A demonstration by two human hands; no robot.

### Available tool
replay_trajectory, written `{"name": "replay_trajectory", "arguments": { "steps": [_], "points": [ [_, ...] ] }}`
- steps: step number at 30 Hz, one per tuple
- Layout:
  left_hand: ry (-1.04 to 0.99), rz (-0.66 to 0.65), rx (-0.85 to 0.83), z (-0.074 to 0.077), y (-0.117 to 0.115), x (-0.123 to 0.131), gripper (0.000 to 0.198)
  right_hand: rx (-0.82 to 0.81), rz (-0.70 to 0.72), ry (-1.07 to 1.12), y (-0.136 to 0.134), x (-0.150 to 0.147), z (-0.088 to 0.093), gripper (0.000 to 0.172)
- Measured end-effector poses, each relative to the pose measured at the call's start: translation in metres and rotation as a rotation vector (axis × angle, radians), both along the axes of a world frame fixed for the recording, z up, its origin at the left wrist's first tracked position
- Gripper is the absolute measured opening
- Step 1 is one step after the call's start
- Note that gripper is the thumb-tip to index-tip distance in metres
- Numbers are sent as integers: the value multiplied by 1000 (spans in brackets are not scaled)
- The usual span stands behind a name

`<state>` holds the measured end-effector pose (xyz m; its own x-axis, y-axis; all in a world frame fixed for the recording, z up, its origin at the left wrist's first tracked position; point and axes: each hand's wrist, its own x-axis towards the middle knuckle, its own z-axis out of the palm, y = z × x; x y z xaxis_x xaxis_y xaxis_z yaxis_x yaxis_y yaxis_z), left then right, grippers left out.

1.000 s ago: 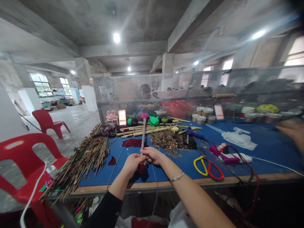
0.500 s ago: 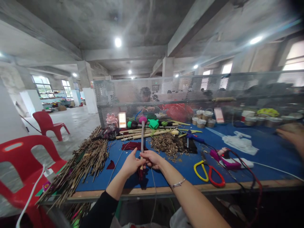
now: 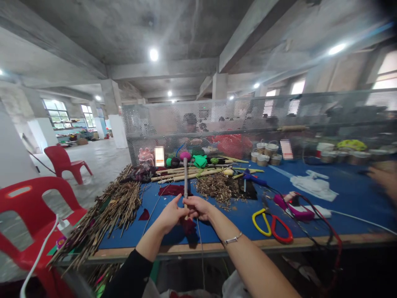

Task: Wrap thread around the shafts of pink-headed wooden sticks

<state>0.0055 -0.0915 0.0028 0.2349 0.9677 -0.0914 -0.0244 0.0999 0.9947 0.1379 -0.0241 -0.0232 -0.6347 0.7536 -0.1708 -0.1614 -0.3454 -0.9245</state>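
Observation:
A slim greyish stick (image 3: 185,178) points away from me over the blue table, held between both hands near its close end. My left hand (image 3: 172,213) has its fingers closed on the stick, the thumb raised along it. From the right, my right hand (image 3: 198,207) pinches the same stick, its fingertips touching those of the left. Dark red cloth (image 3: 190,229) hangs or lies just below the hands. Another dark red cloth (image 3: 171,190) lies flat behind them. A thin cord runs down beside my right wrist.
Bundled twigs (image 3: 120,203) lie left, wood chips (image 3: 217,188) behind my right hand. Scissors (image 3: 273,225) with yellow and red handles, a power strip (image 3: 321,212) and white plastic (image 3: 314,186) are right. A mesh screen (image 3: 149,120) stands behind; another person's hand (image 3: 383,178) is at far right.
The dark red cloth below my hands has shifted slightly right and spread wider. Both hands keep their hold on the stick. The other person's hand at far right has moved a little right.

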Motion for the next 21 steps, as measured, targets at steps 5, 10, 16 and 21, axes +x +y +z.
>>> {"name": "replay_trajectory", "arguments": {
  "steps": [5,10,16,21],
  "points": [
    [-7,5,-94,-3,1,0,90,-3,2,-2,-2,0,2,30],
    [138,74,47,0,1,1,100,2,-3,6,-2,-1,1,31],
    [-215,-32,-93,-4,-4,-2,90,-52,83,19,-3,3,5,30],
    [-92,18,-82,-10,1,-10,92,-36,57,10,-4,1,5,28]
  ]
}}
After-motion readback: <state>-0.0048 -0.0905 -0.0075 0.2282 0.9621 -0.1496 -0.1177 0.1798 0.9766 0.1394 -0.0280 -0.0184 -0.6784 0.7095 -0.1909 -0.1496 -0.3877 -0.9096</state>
